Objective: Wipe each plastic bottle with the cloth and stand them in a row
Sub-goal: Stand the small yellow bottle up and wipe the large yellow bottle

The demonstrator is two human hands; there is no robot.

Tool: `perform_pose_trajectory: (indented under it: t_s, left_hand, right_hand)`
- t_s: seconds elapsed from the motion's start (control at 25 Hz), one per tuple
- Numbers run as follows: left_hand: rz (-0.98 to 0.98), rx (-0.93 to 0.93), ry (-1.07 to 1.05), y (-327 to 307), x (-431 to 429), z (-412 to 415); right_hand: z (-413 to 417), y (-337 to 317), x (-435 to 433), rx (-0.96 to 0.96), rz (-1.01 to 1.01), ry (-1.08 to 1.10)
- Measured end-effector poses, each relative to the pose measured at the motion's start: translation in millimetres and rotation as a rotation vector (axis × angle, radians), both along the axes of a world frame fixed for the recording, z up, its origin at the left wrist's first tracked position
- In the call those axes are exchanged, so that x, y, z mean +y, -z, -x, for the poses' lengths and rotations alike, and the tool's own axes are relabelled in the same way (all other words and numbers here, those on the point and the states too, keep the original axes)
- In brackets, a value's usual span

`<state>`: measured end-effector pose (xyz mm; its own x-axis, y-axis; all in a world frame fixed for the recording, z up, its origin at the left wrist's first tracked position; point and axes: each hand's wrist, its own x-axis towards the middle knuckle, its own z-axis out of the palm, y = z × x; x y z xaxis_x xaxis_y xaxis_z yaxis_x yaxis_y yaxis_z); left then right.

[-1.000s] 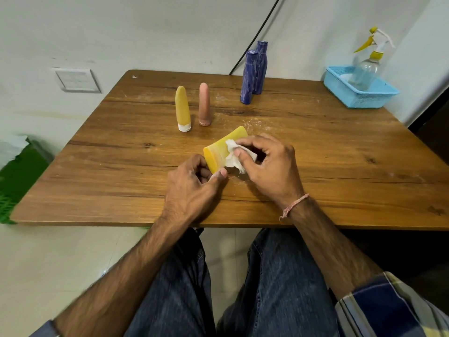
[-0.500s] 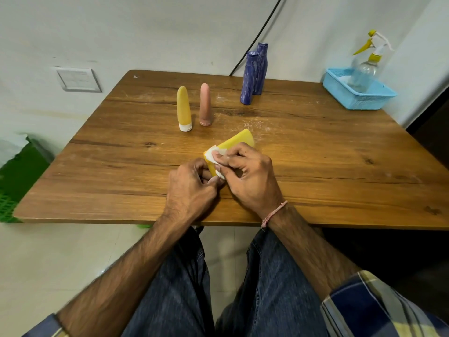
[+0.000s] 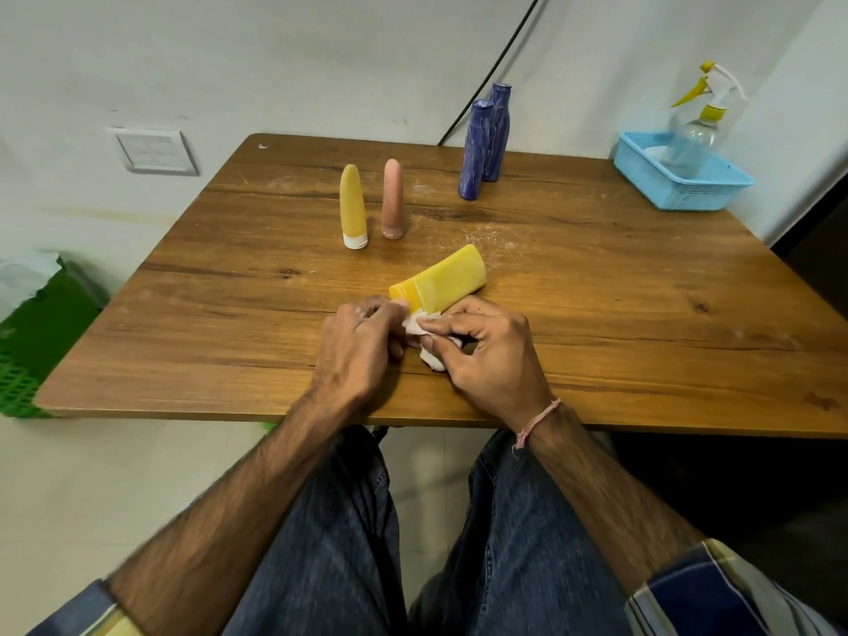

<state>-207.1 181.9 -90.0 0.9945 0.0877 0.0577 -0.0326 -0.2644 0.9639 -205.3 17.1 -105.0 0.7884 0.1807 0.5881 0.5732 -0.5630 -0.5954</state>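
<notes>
Wooden table (image 3: 596,314), white wall behind. Big yellow bottle (image 3: 447,280) lies on its side near middle of table, cap end toward person, just past both hands. Left hand (image 3: 355,342) curls fingers on cap end and holds it. Right hand (image 3: 486,355) pinches bunched white cloth (image 3: 431,360) against bottle's near end, between the two hands. Small yellow bottle (image 3: 352,206) and pink bottle (image 3: 393,199) stand side by side farther back, away from hands. Two blue bottles (image 3: 472,149) stand near back edge. Spray bottle (image 3: 693,135) sits in blue basket (image 3: 688,195), far right corner.
</notes>
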Motion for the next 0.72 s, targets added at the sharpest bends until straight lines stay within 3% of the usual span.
perform_pose_trajectory:
  t_s: [0.12, 0.28, 0.6, 0.72]
  left_hand:
    - [-0.153, -0.042, -0.048, 2, -3, -2]
    - [-0.212, -0.085, -0.027, 6, -6, -5]
    - [-0.25, -0.078, -0.036, 5, -7, -3]
    - [-0.273, -0.051, -0.027, 5, -9, -5]
  right_hand:
    - [1, -9, -8, 0.032, -0.004, 0.045]
    - [-15, -21, -5, -0.055, -0.094, 0.209]
    - [-7, -8, -9, -0.109, 0.053, 0.02]
    - [-30, -12, -22, -0.08, 0.094, 0.243]
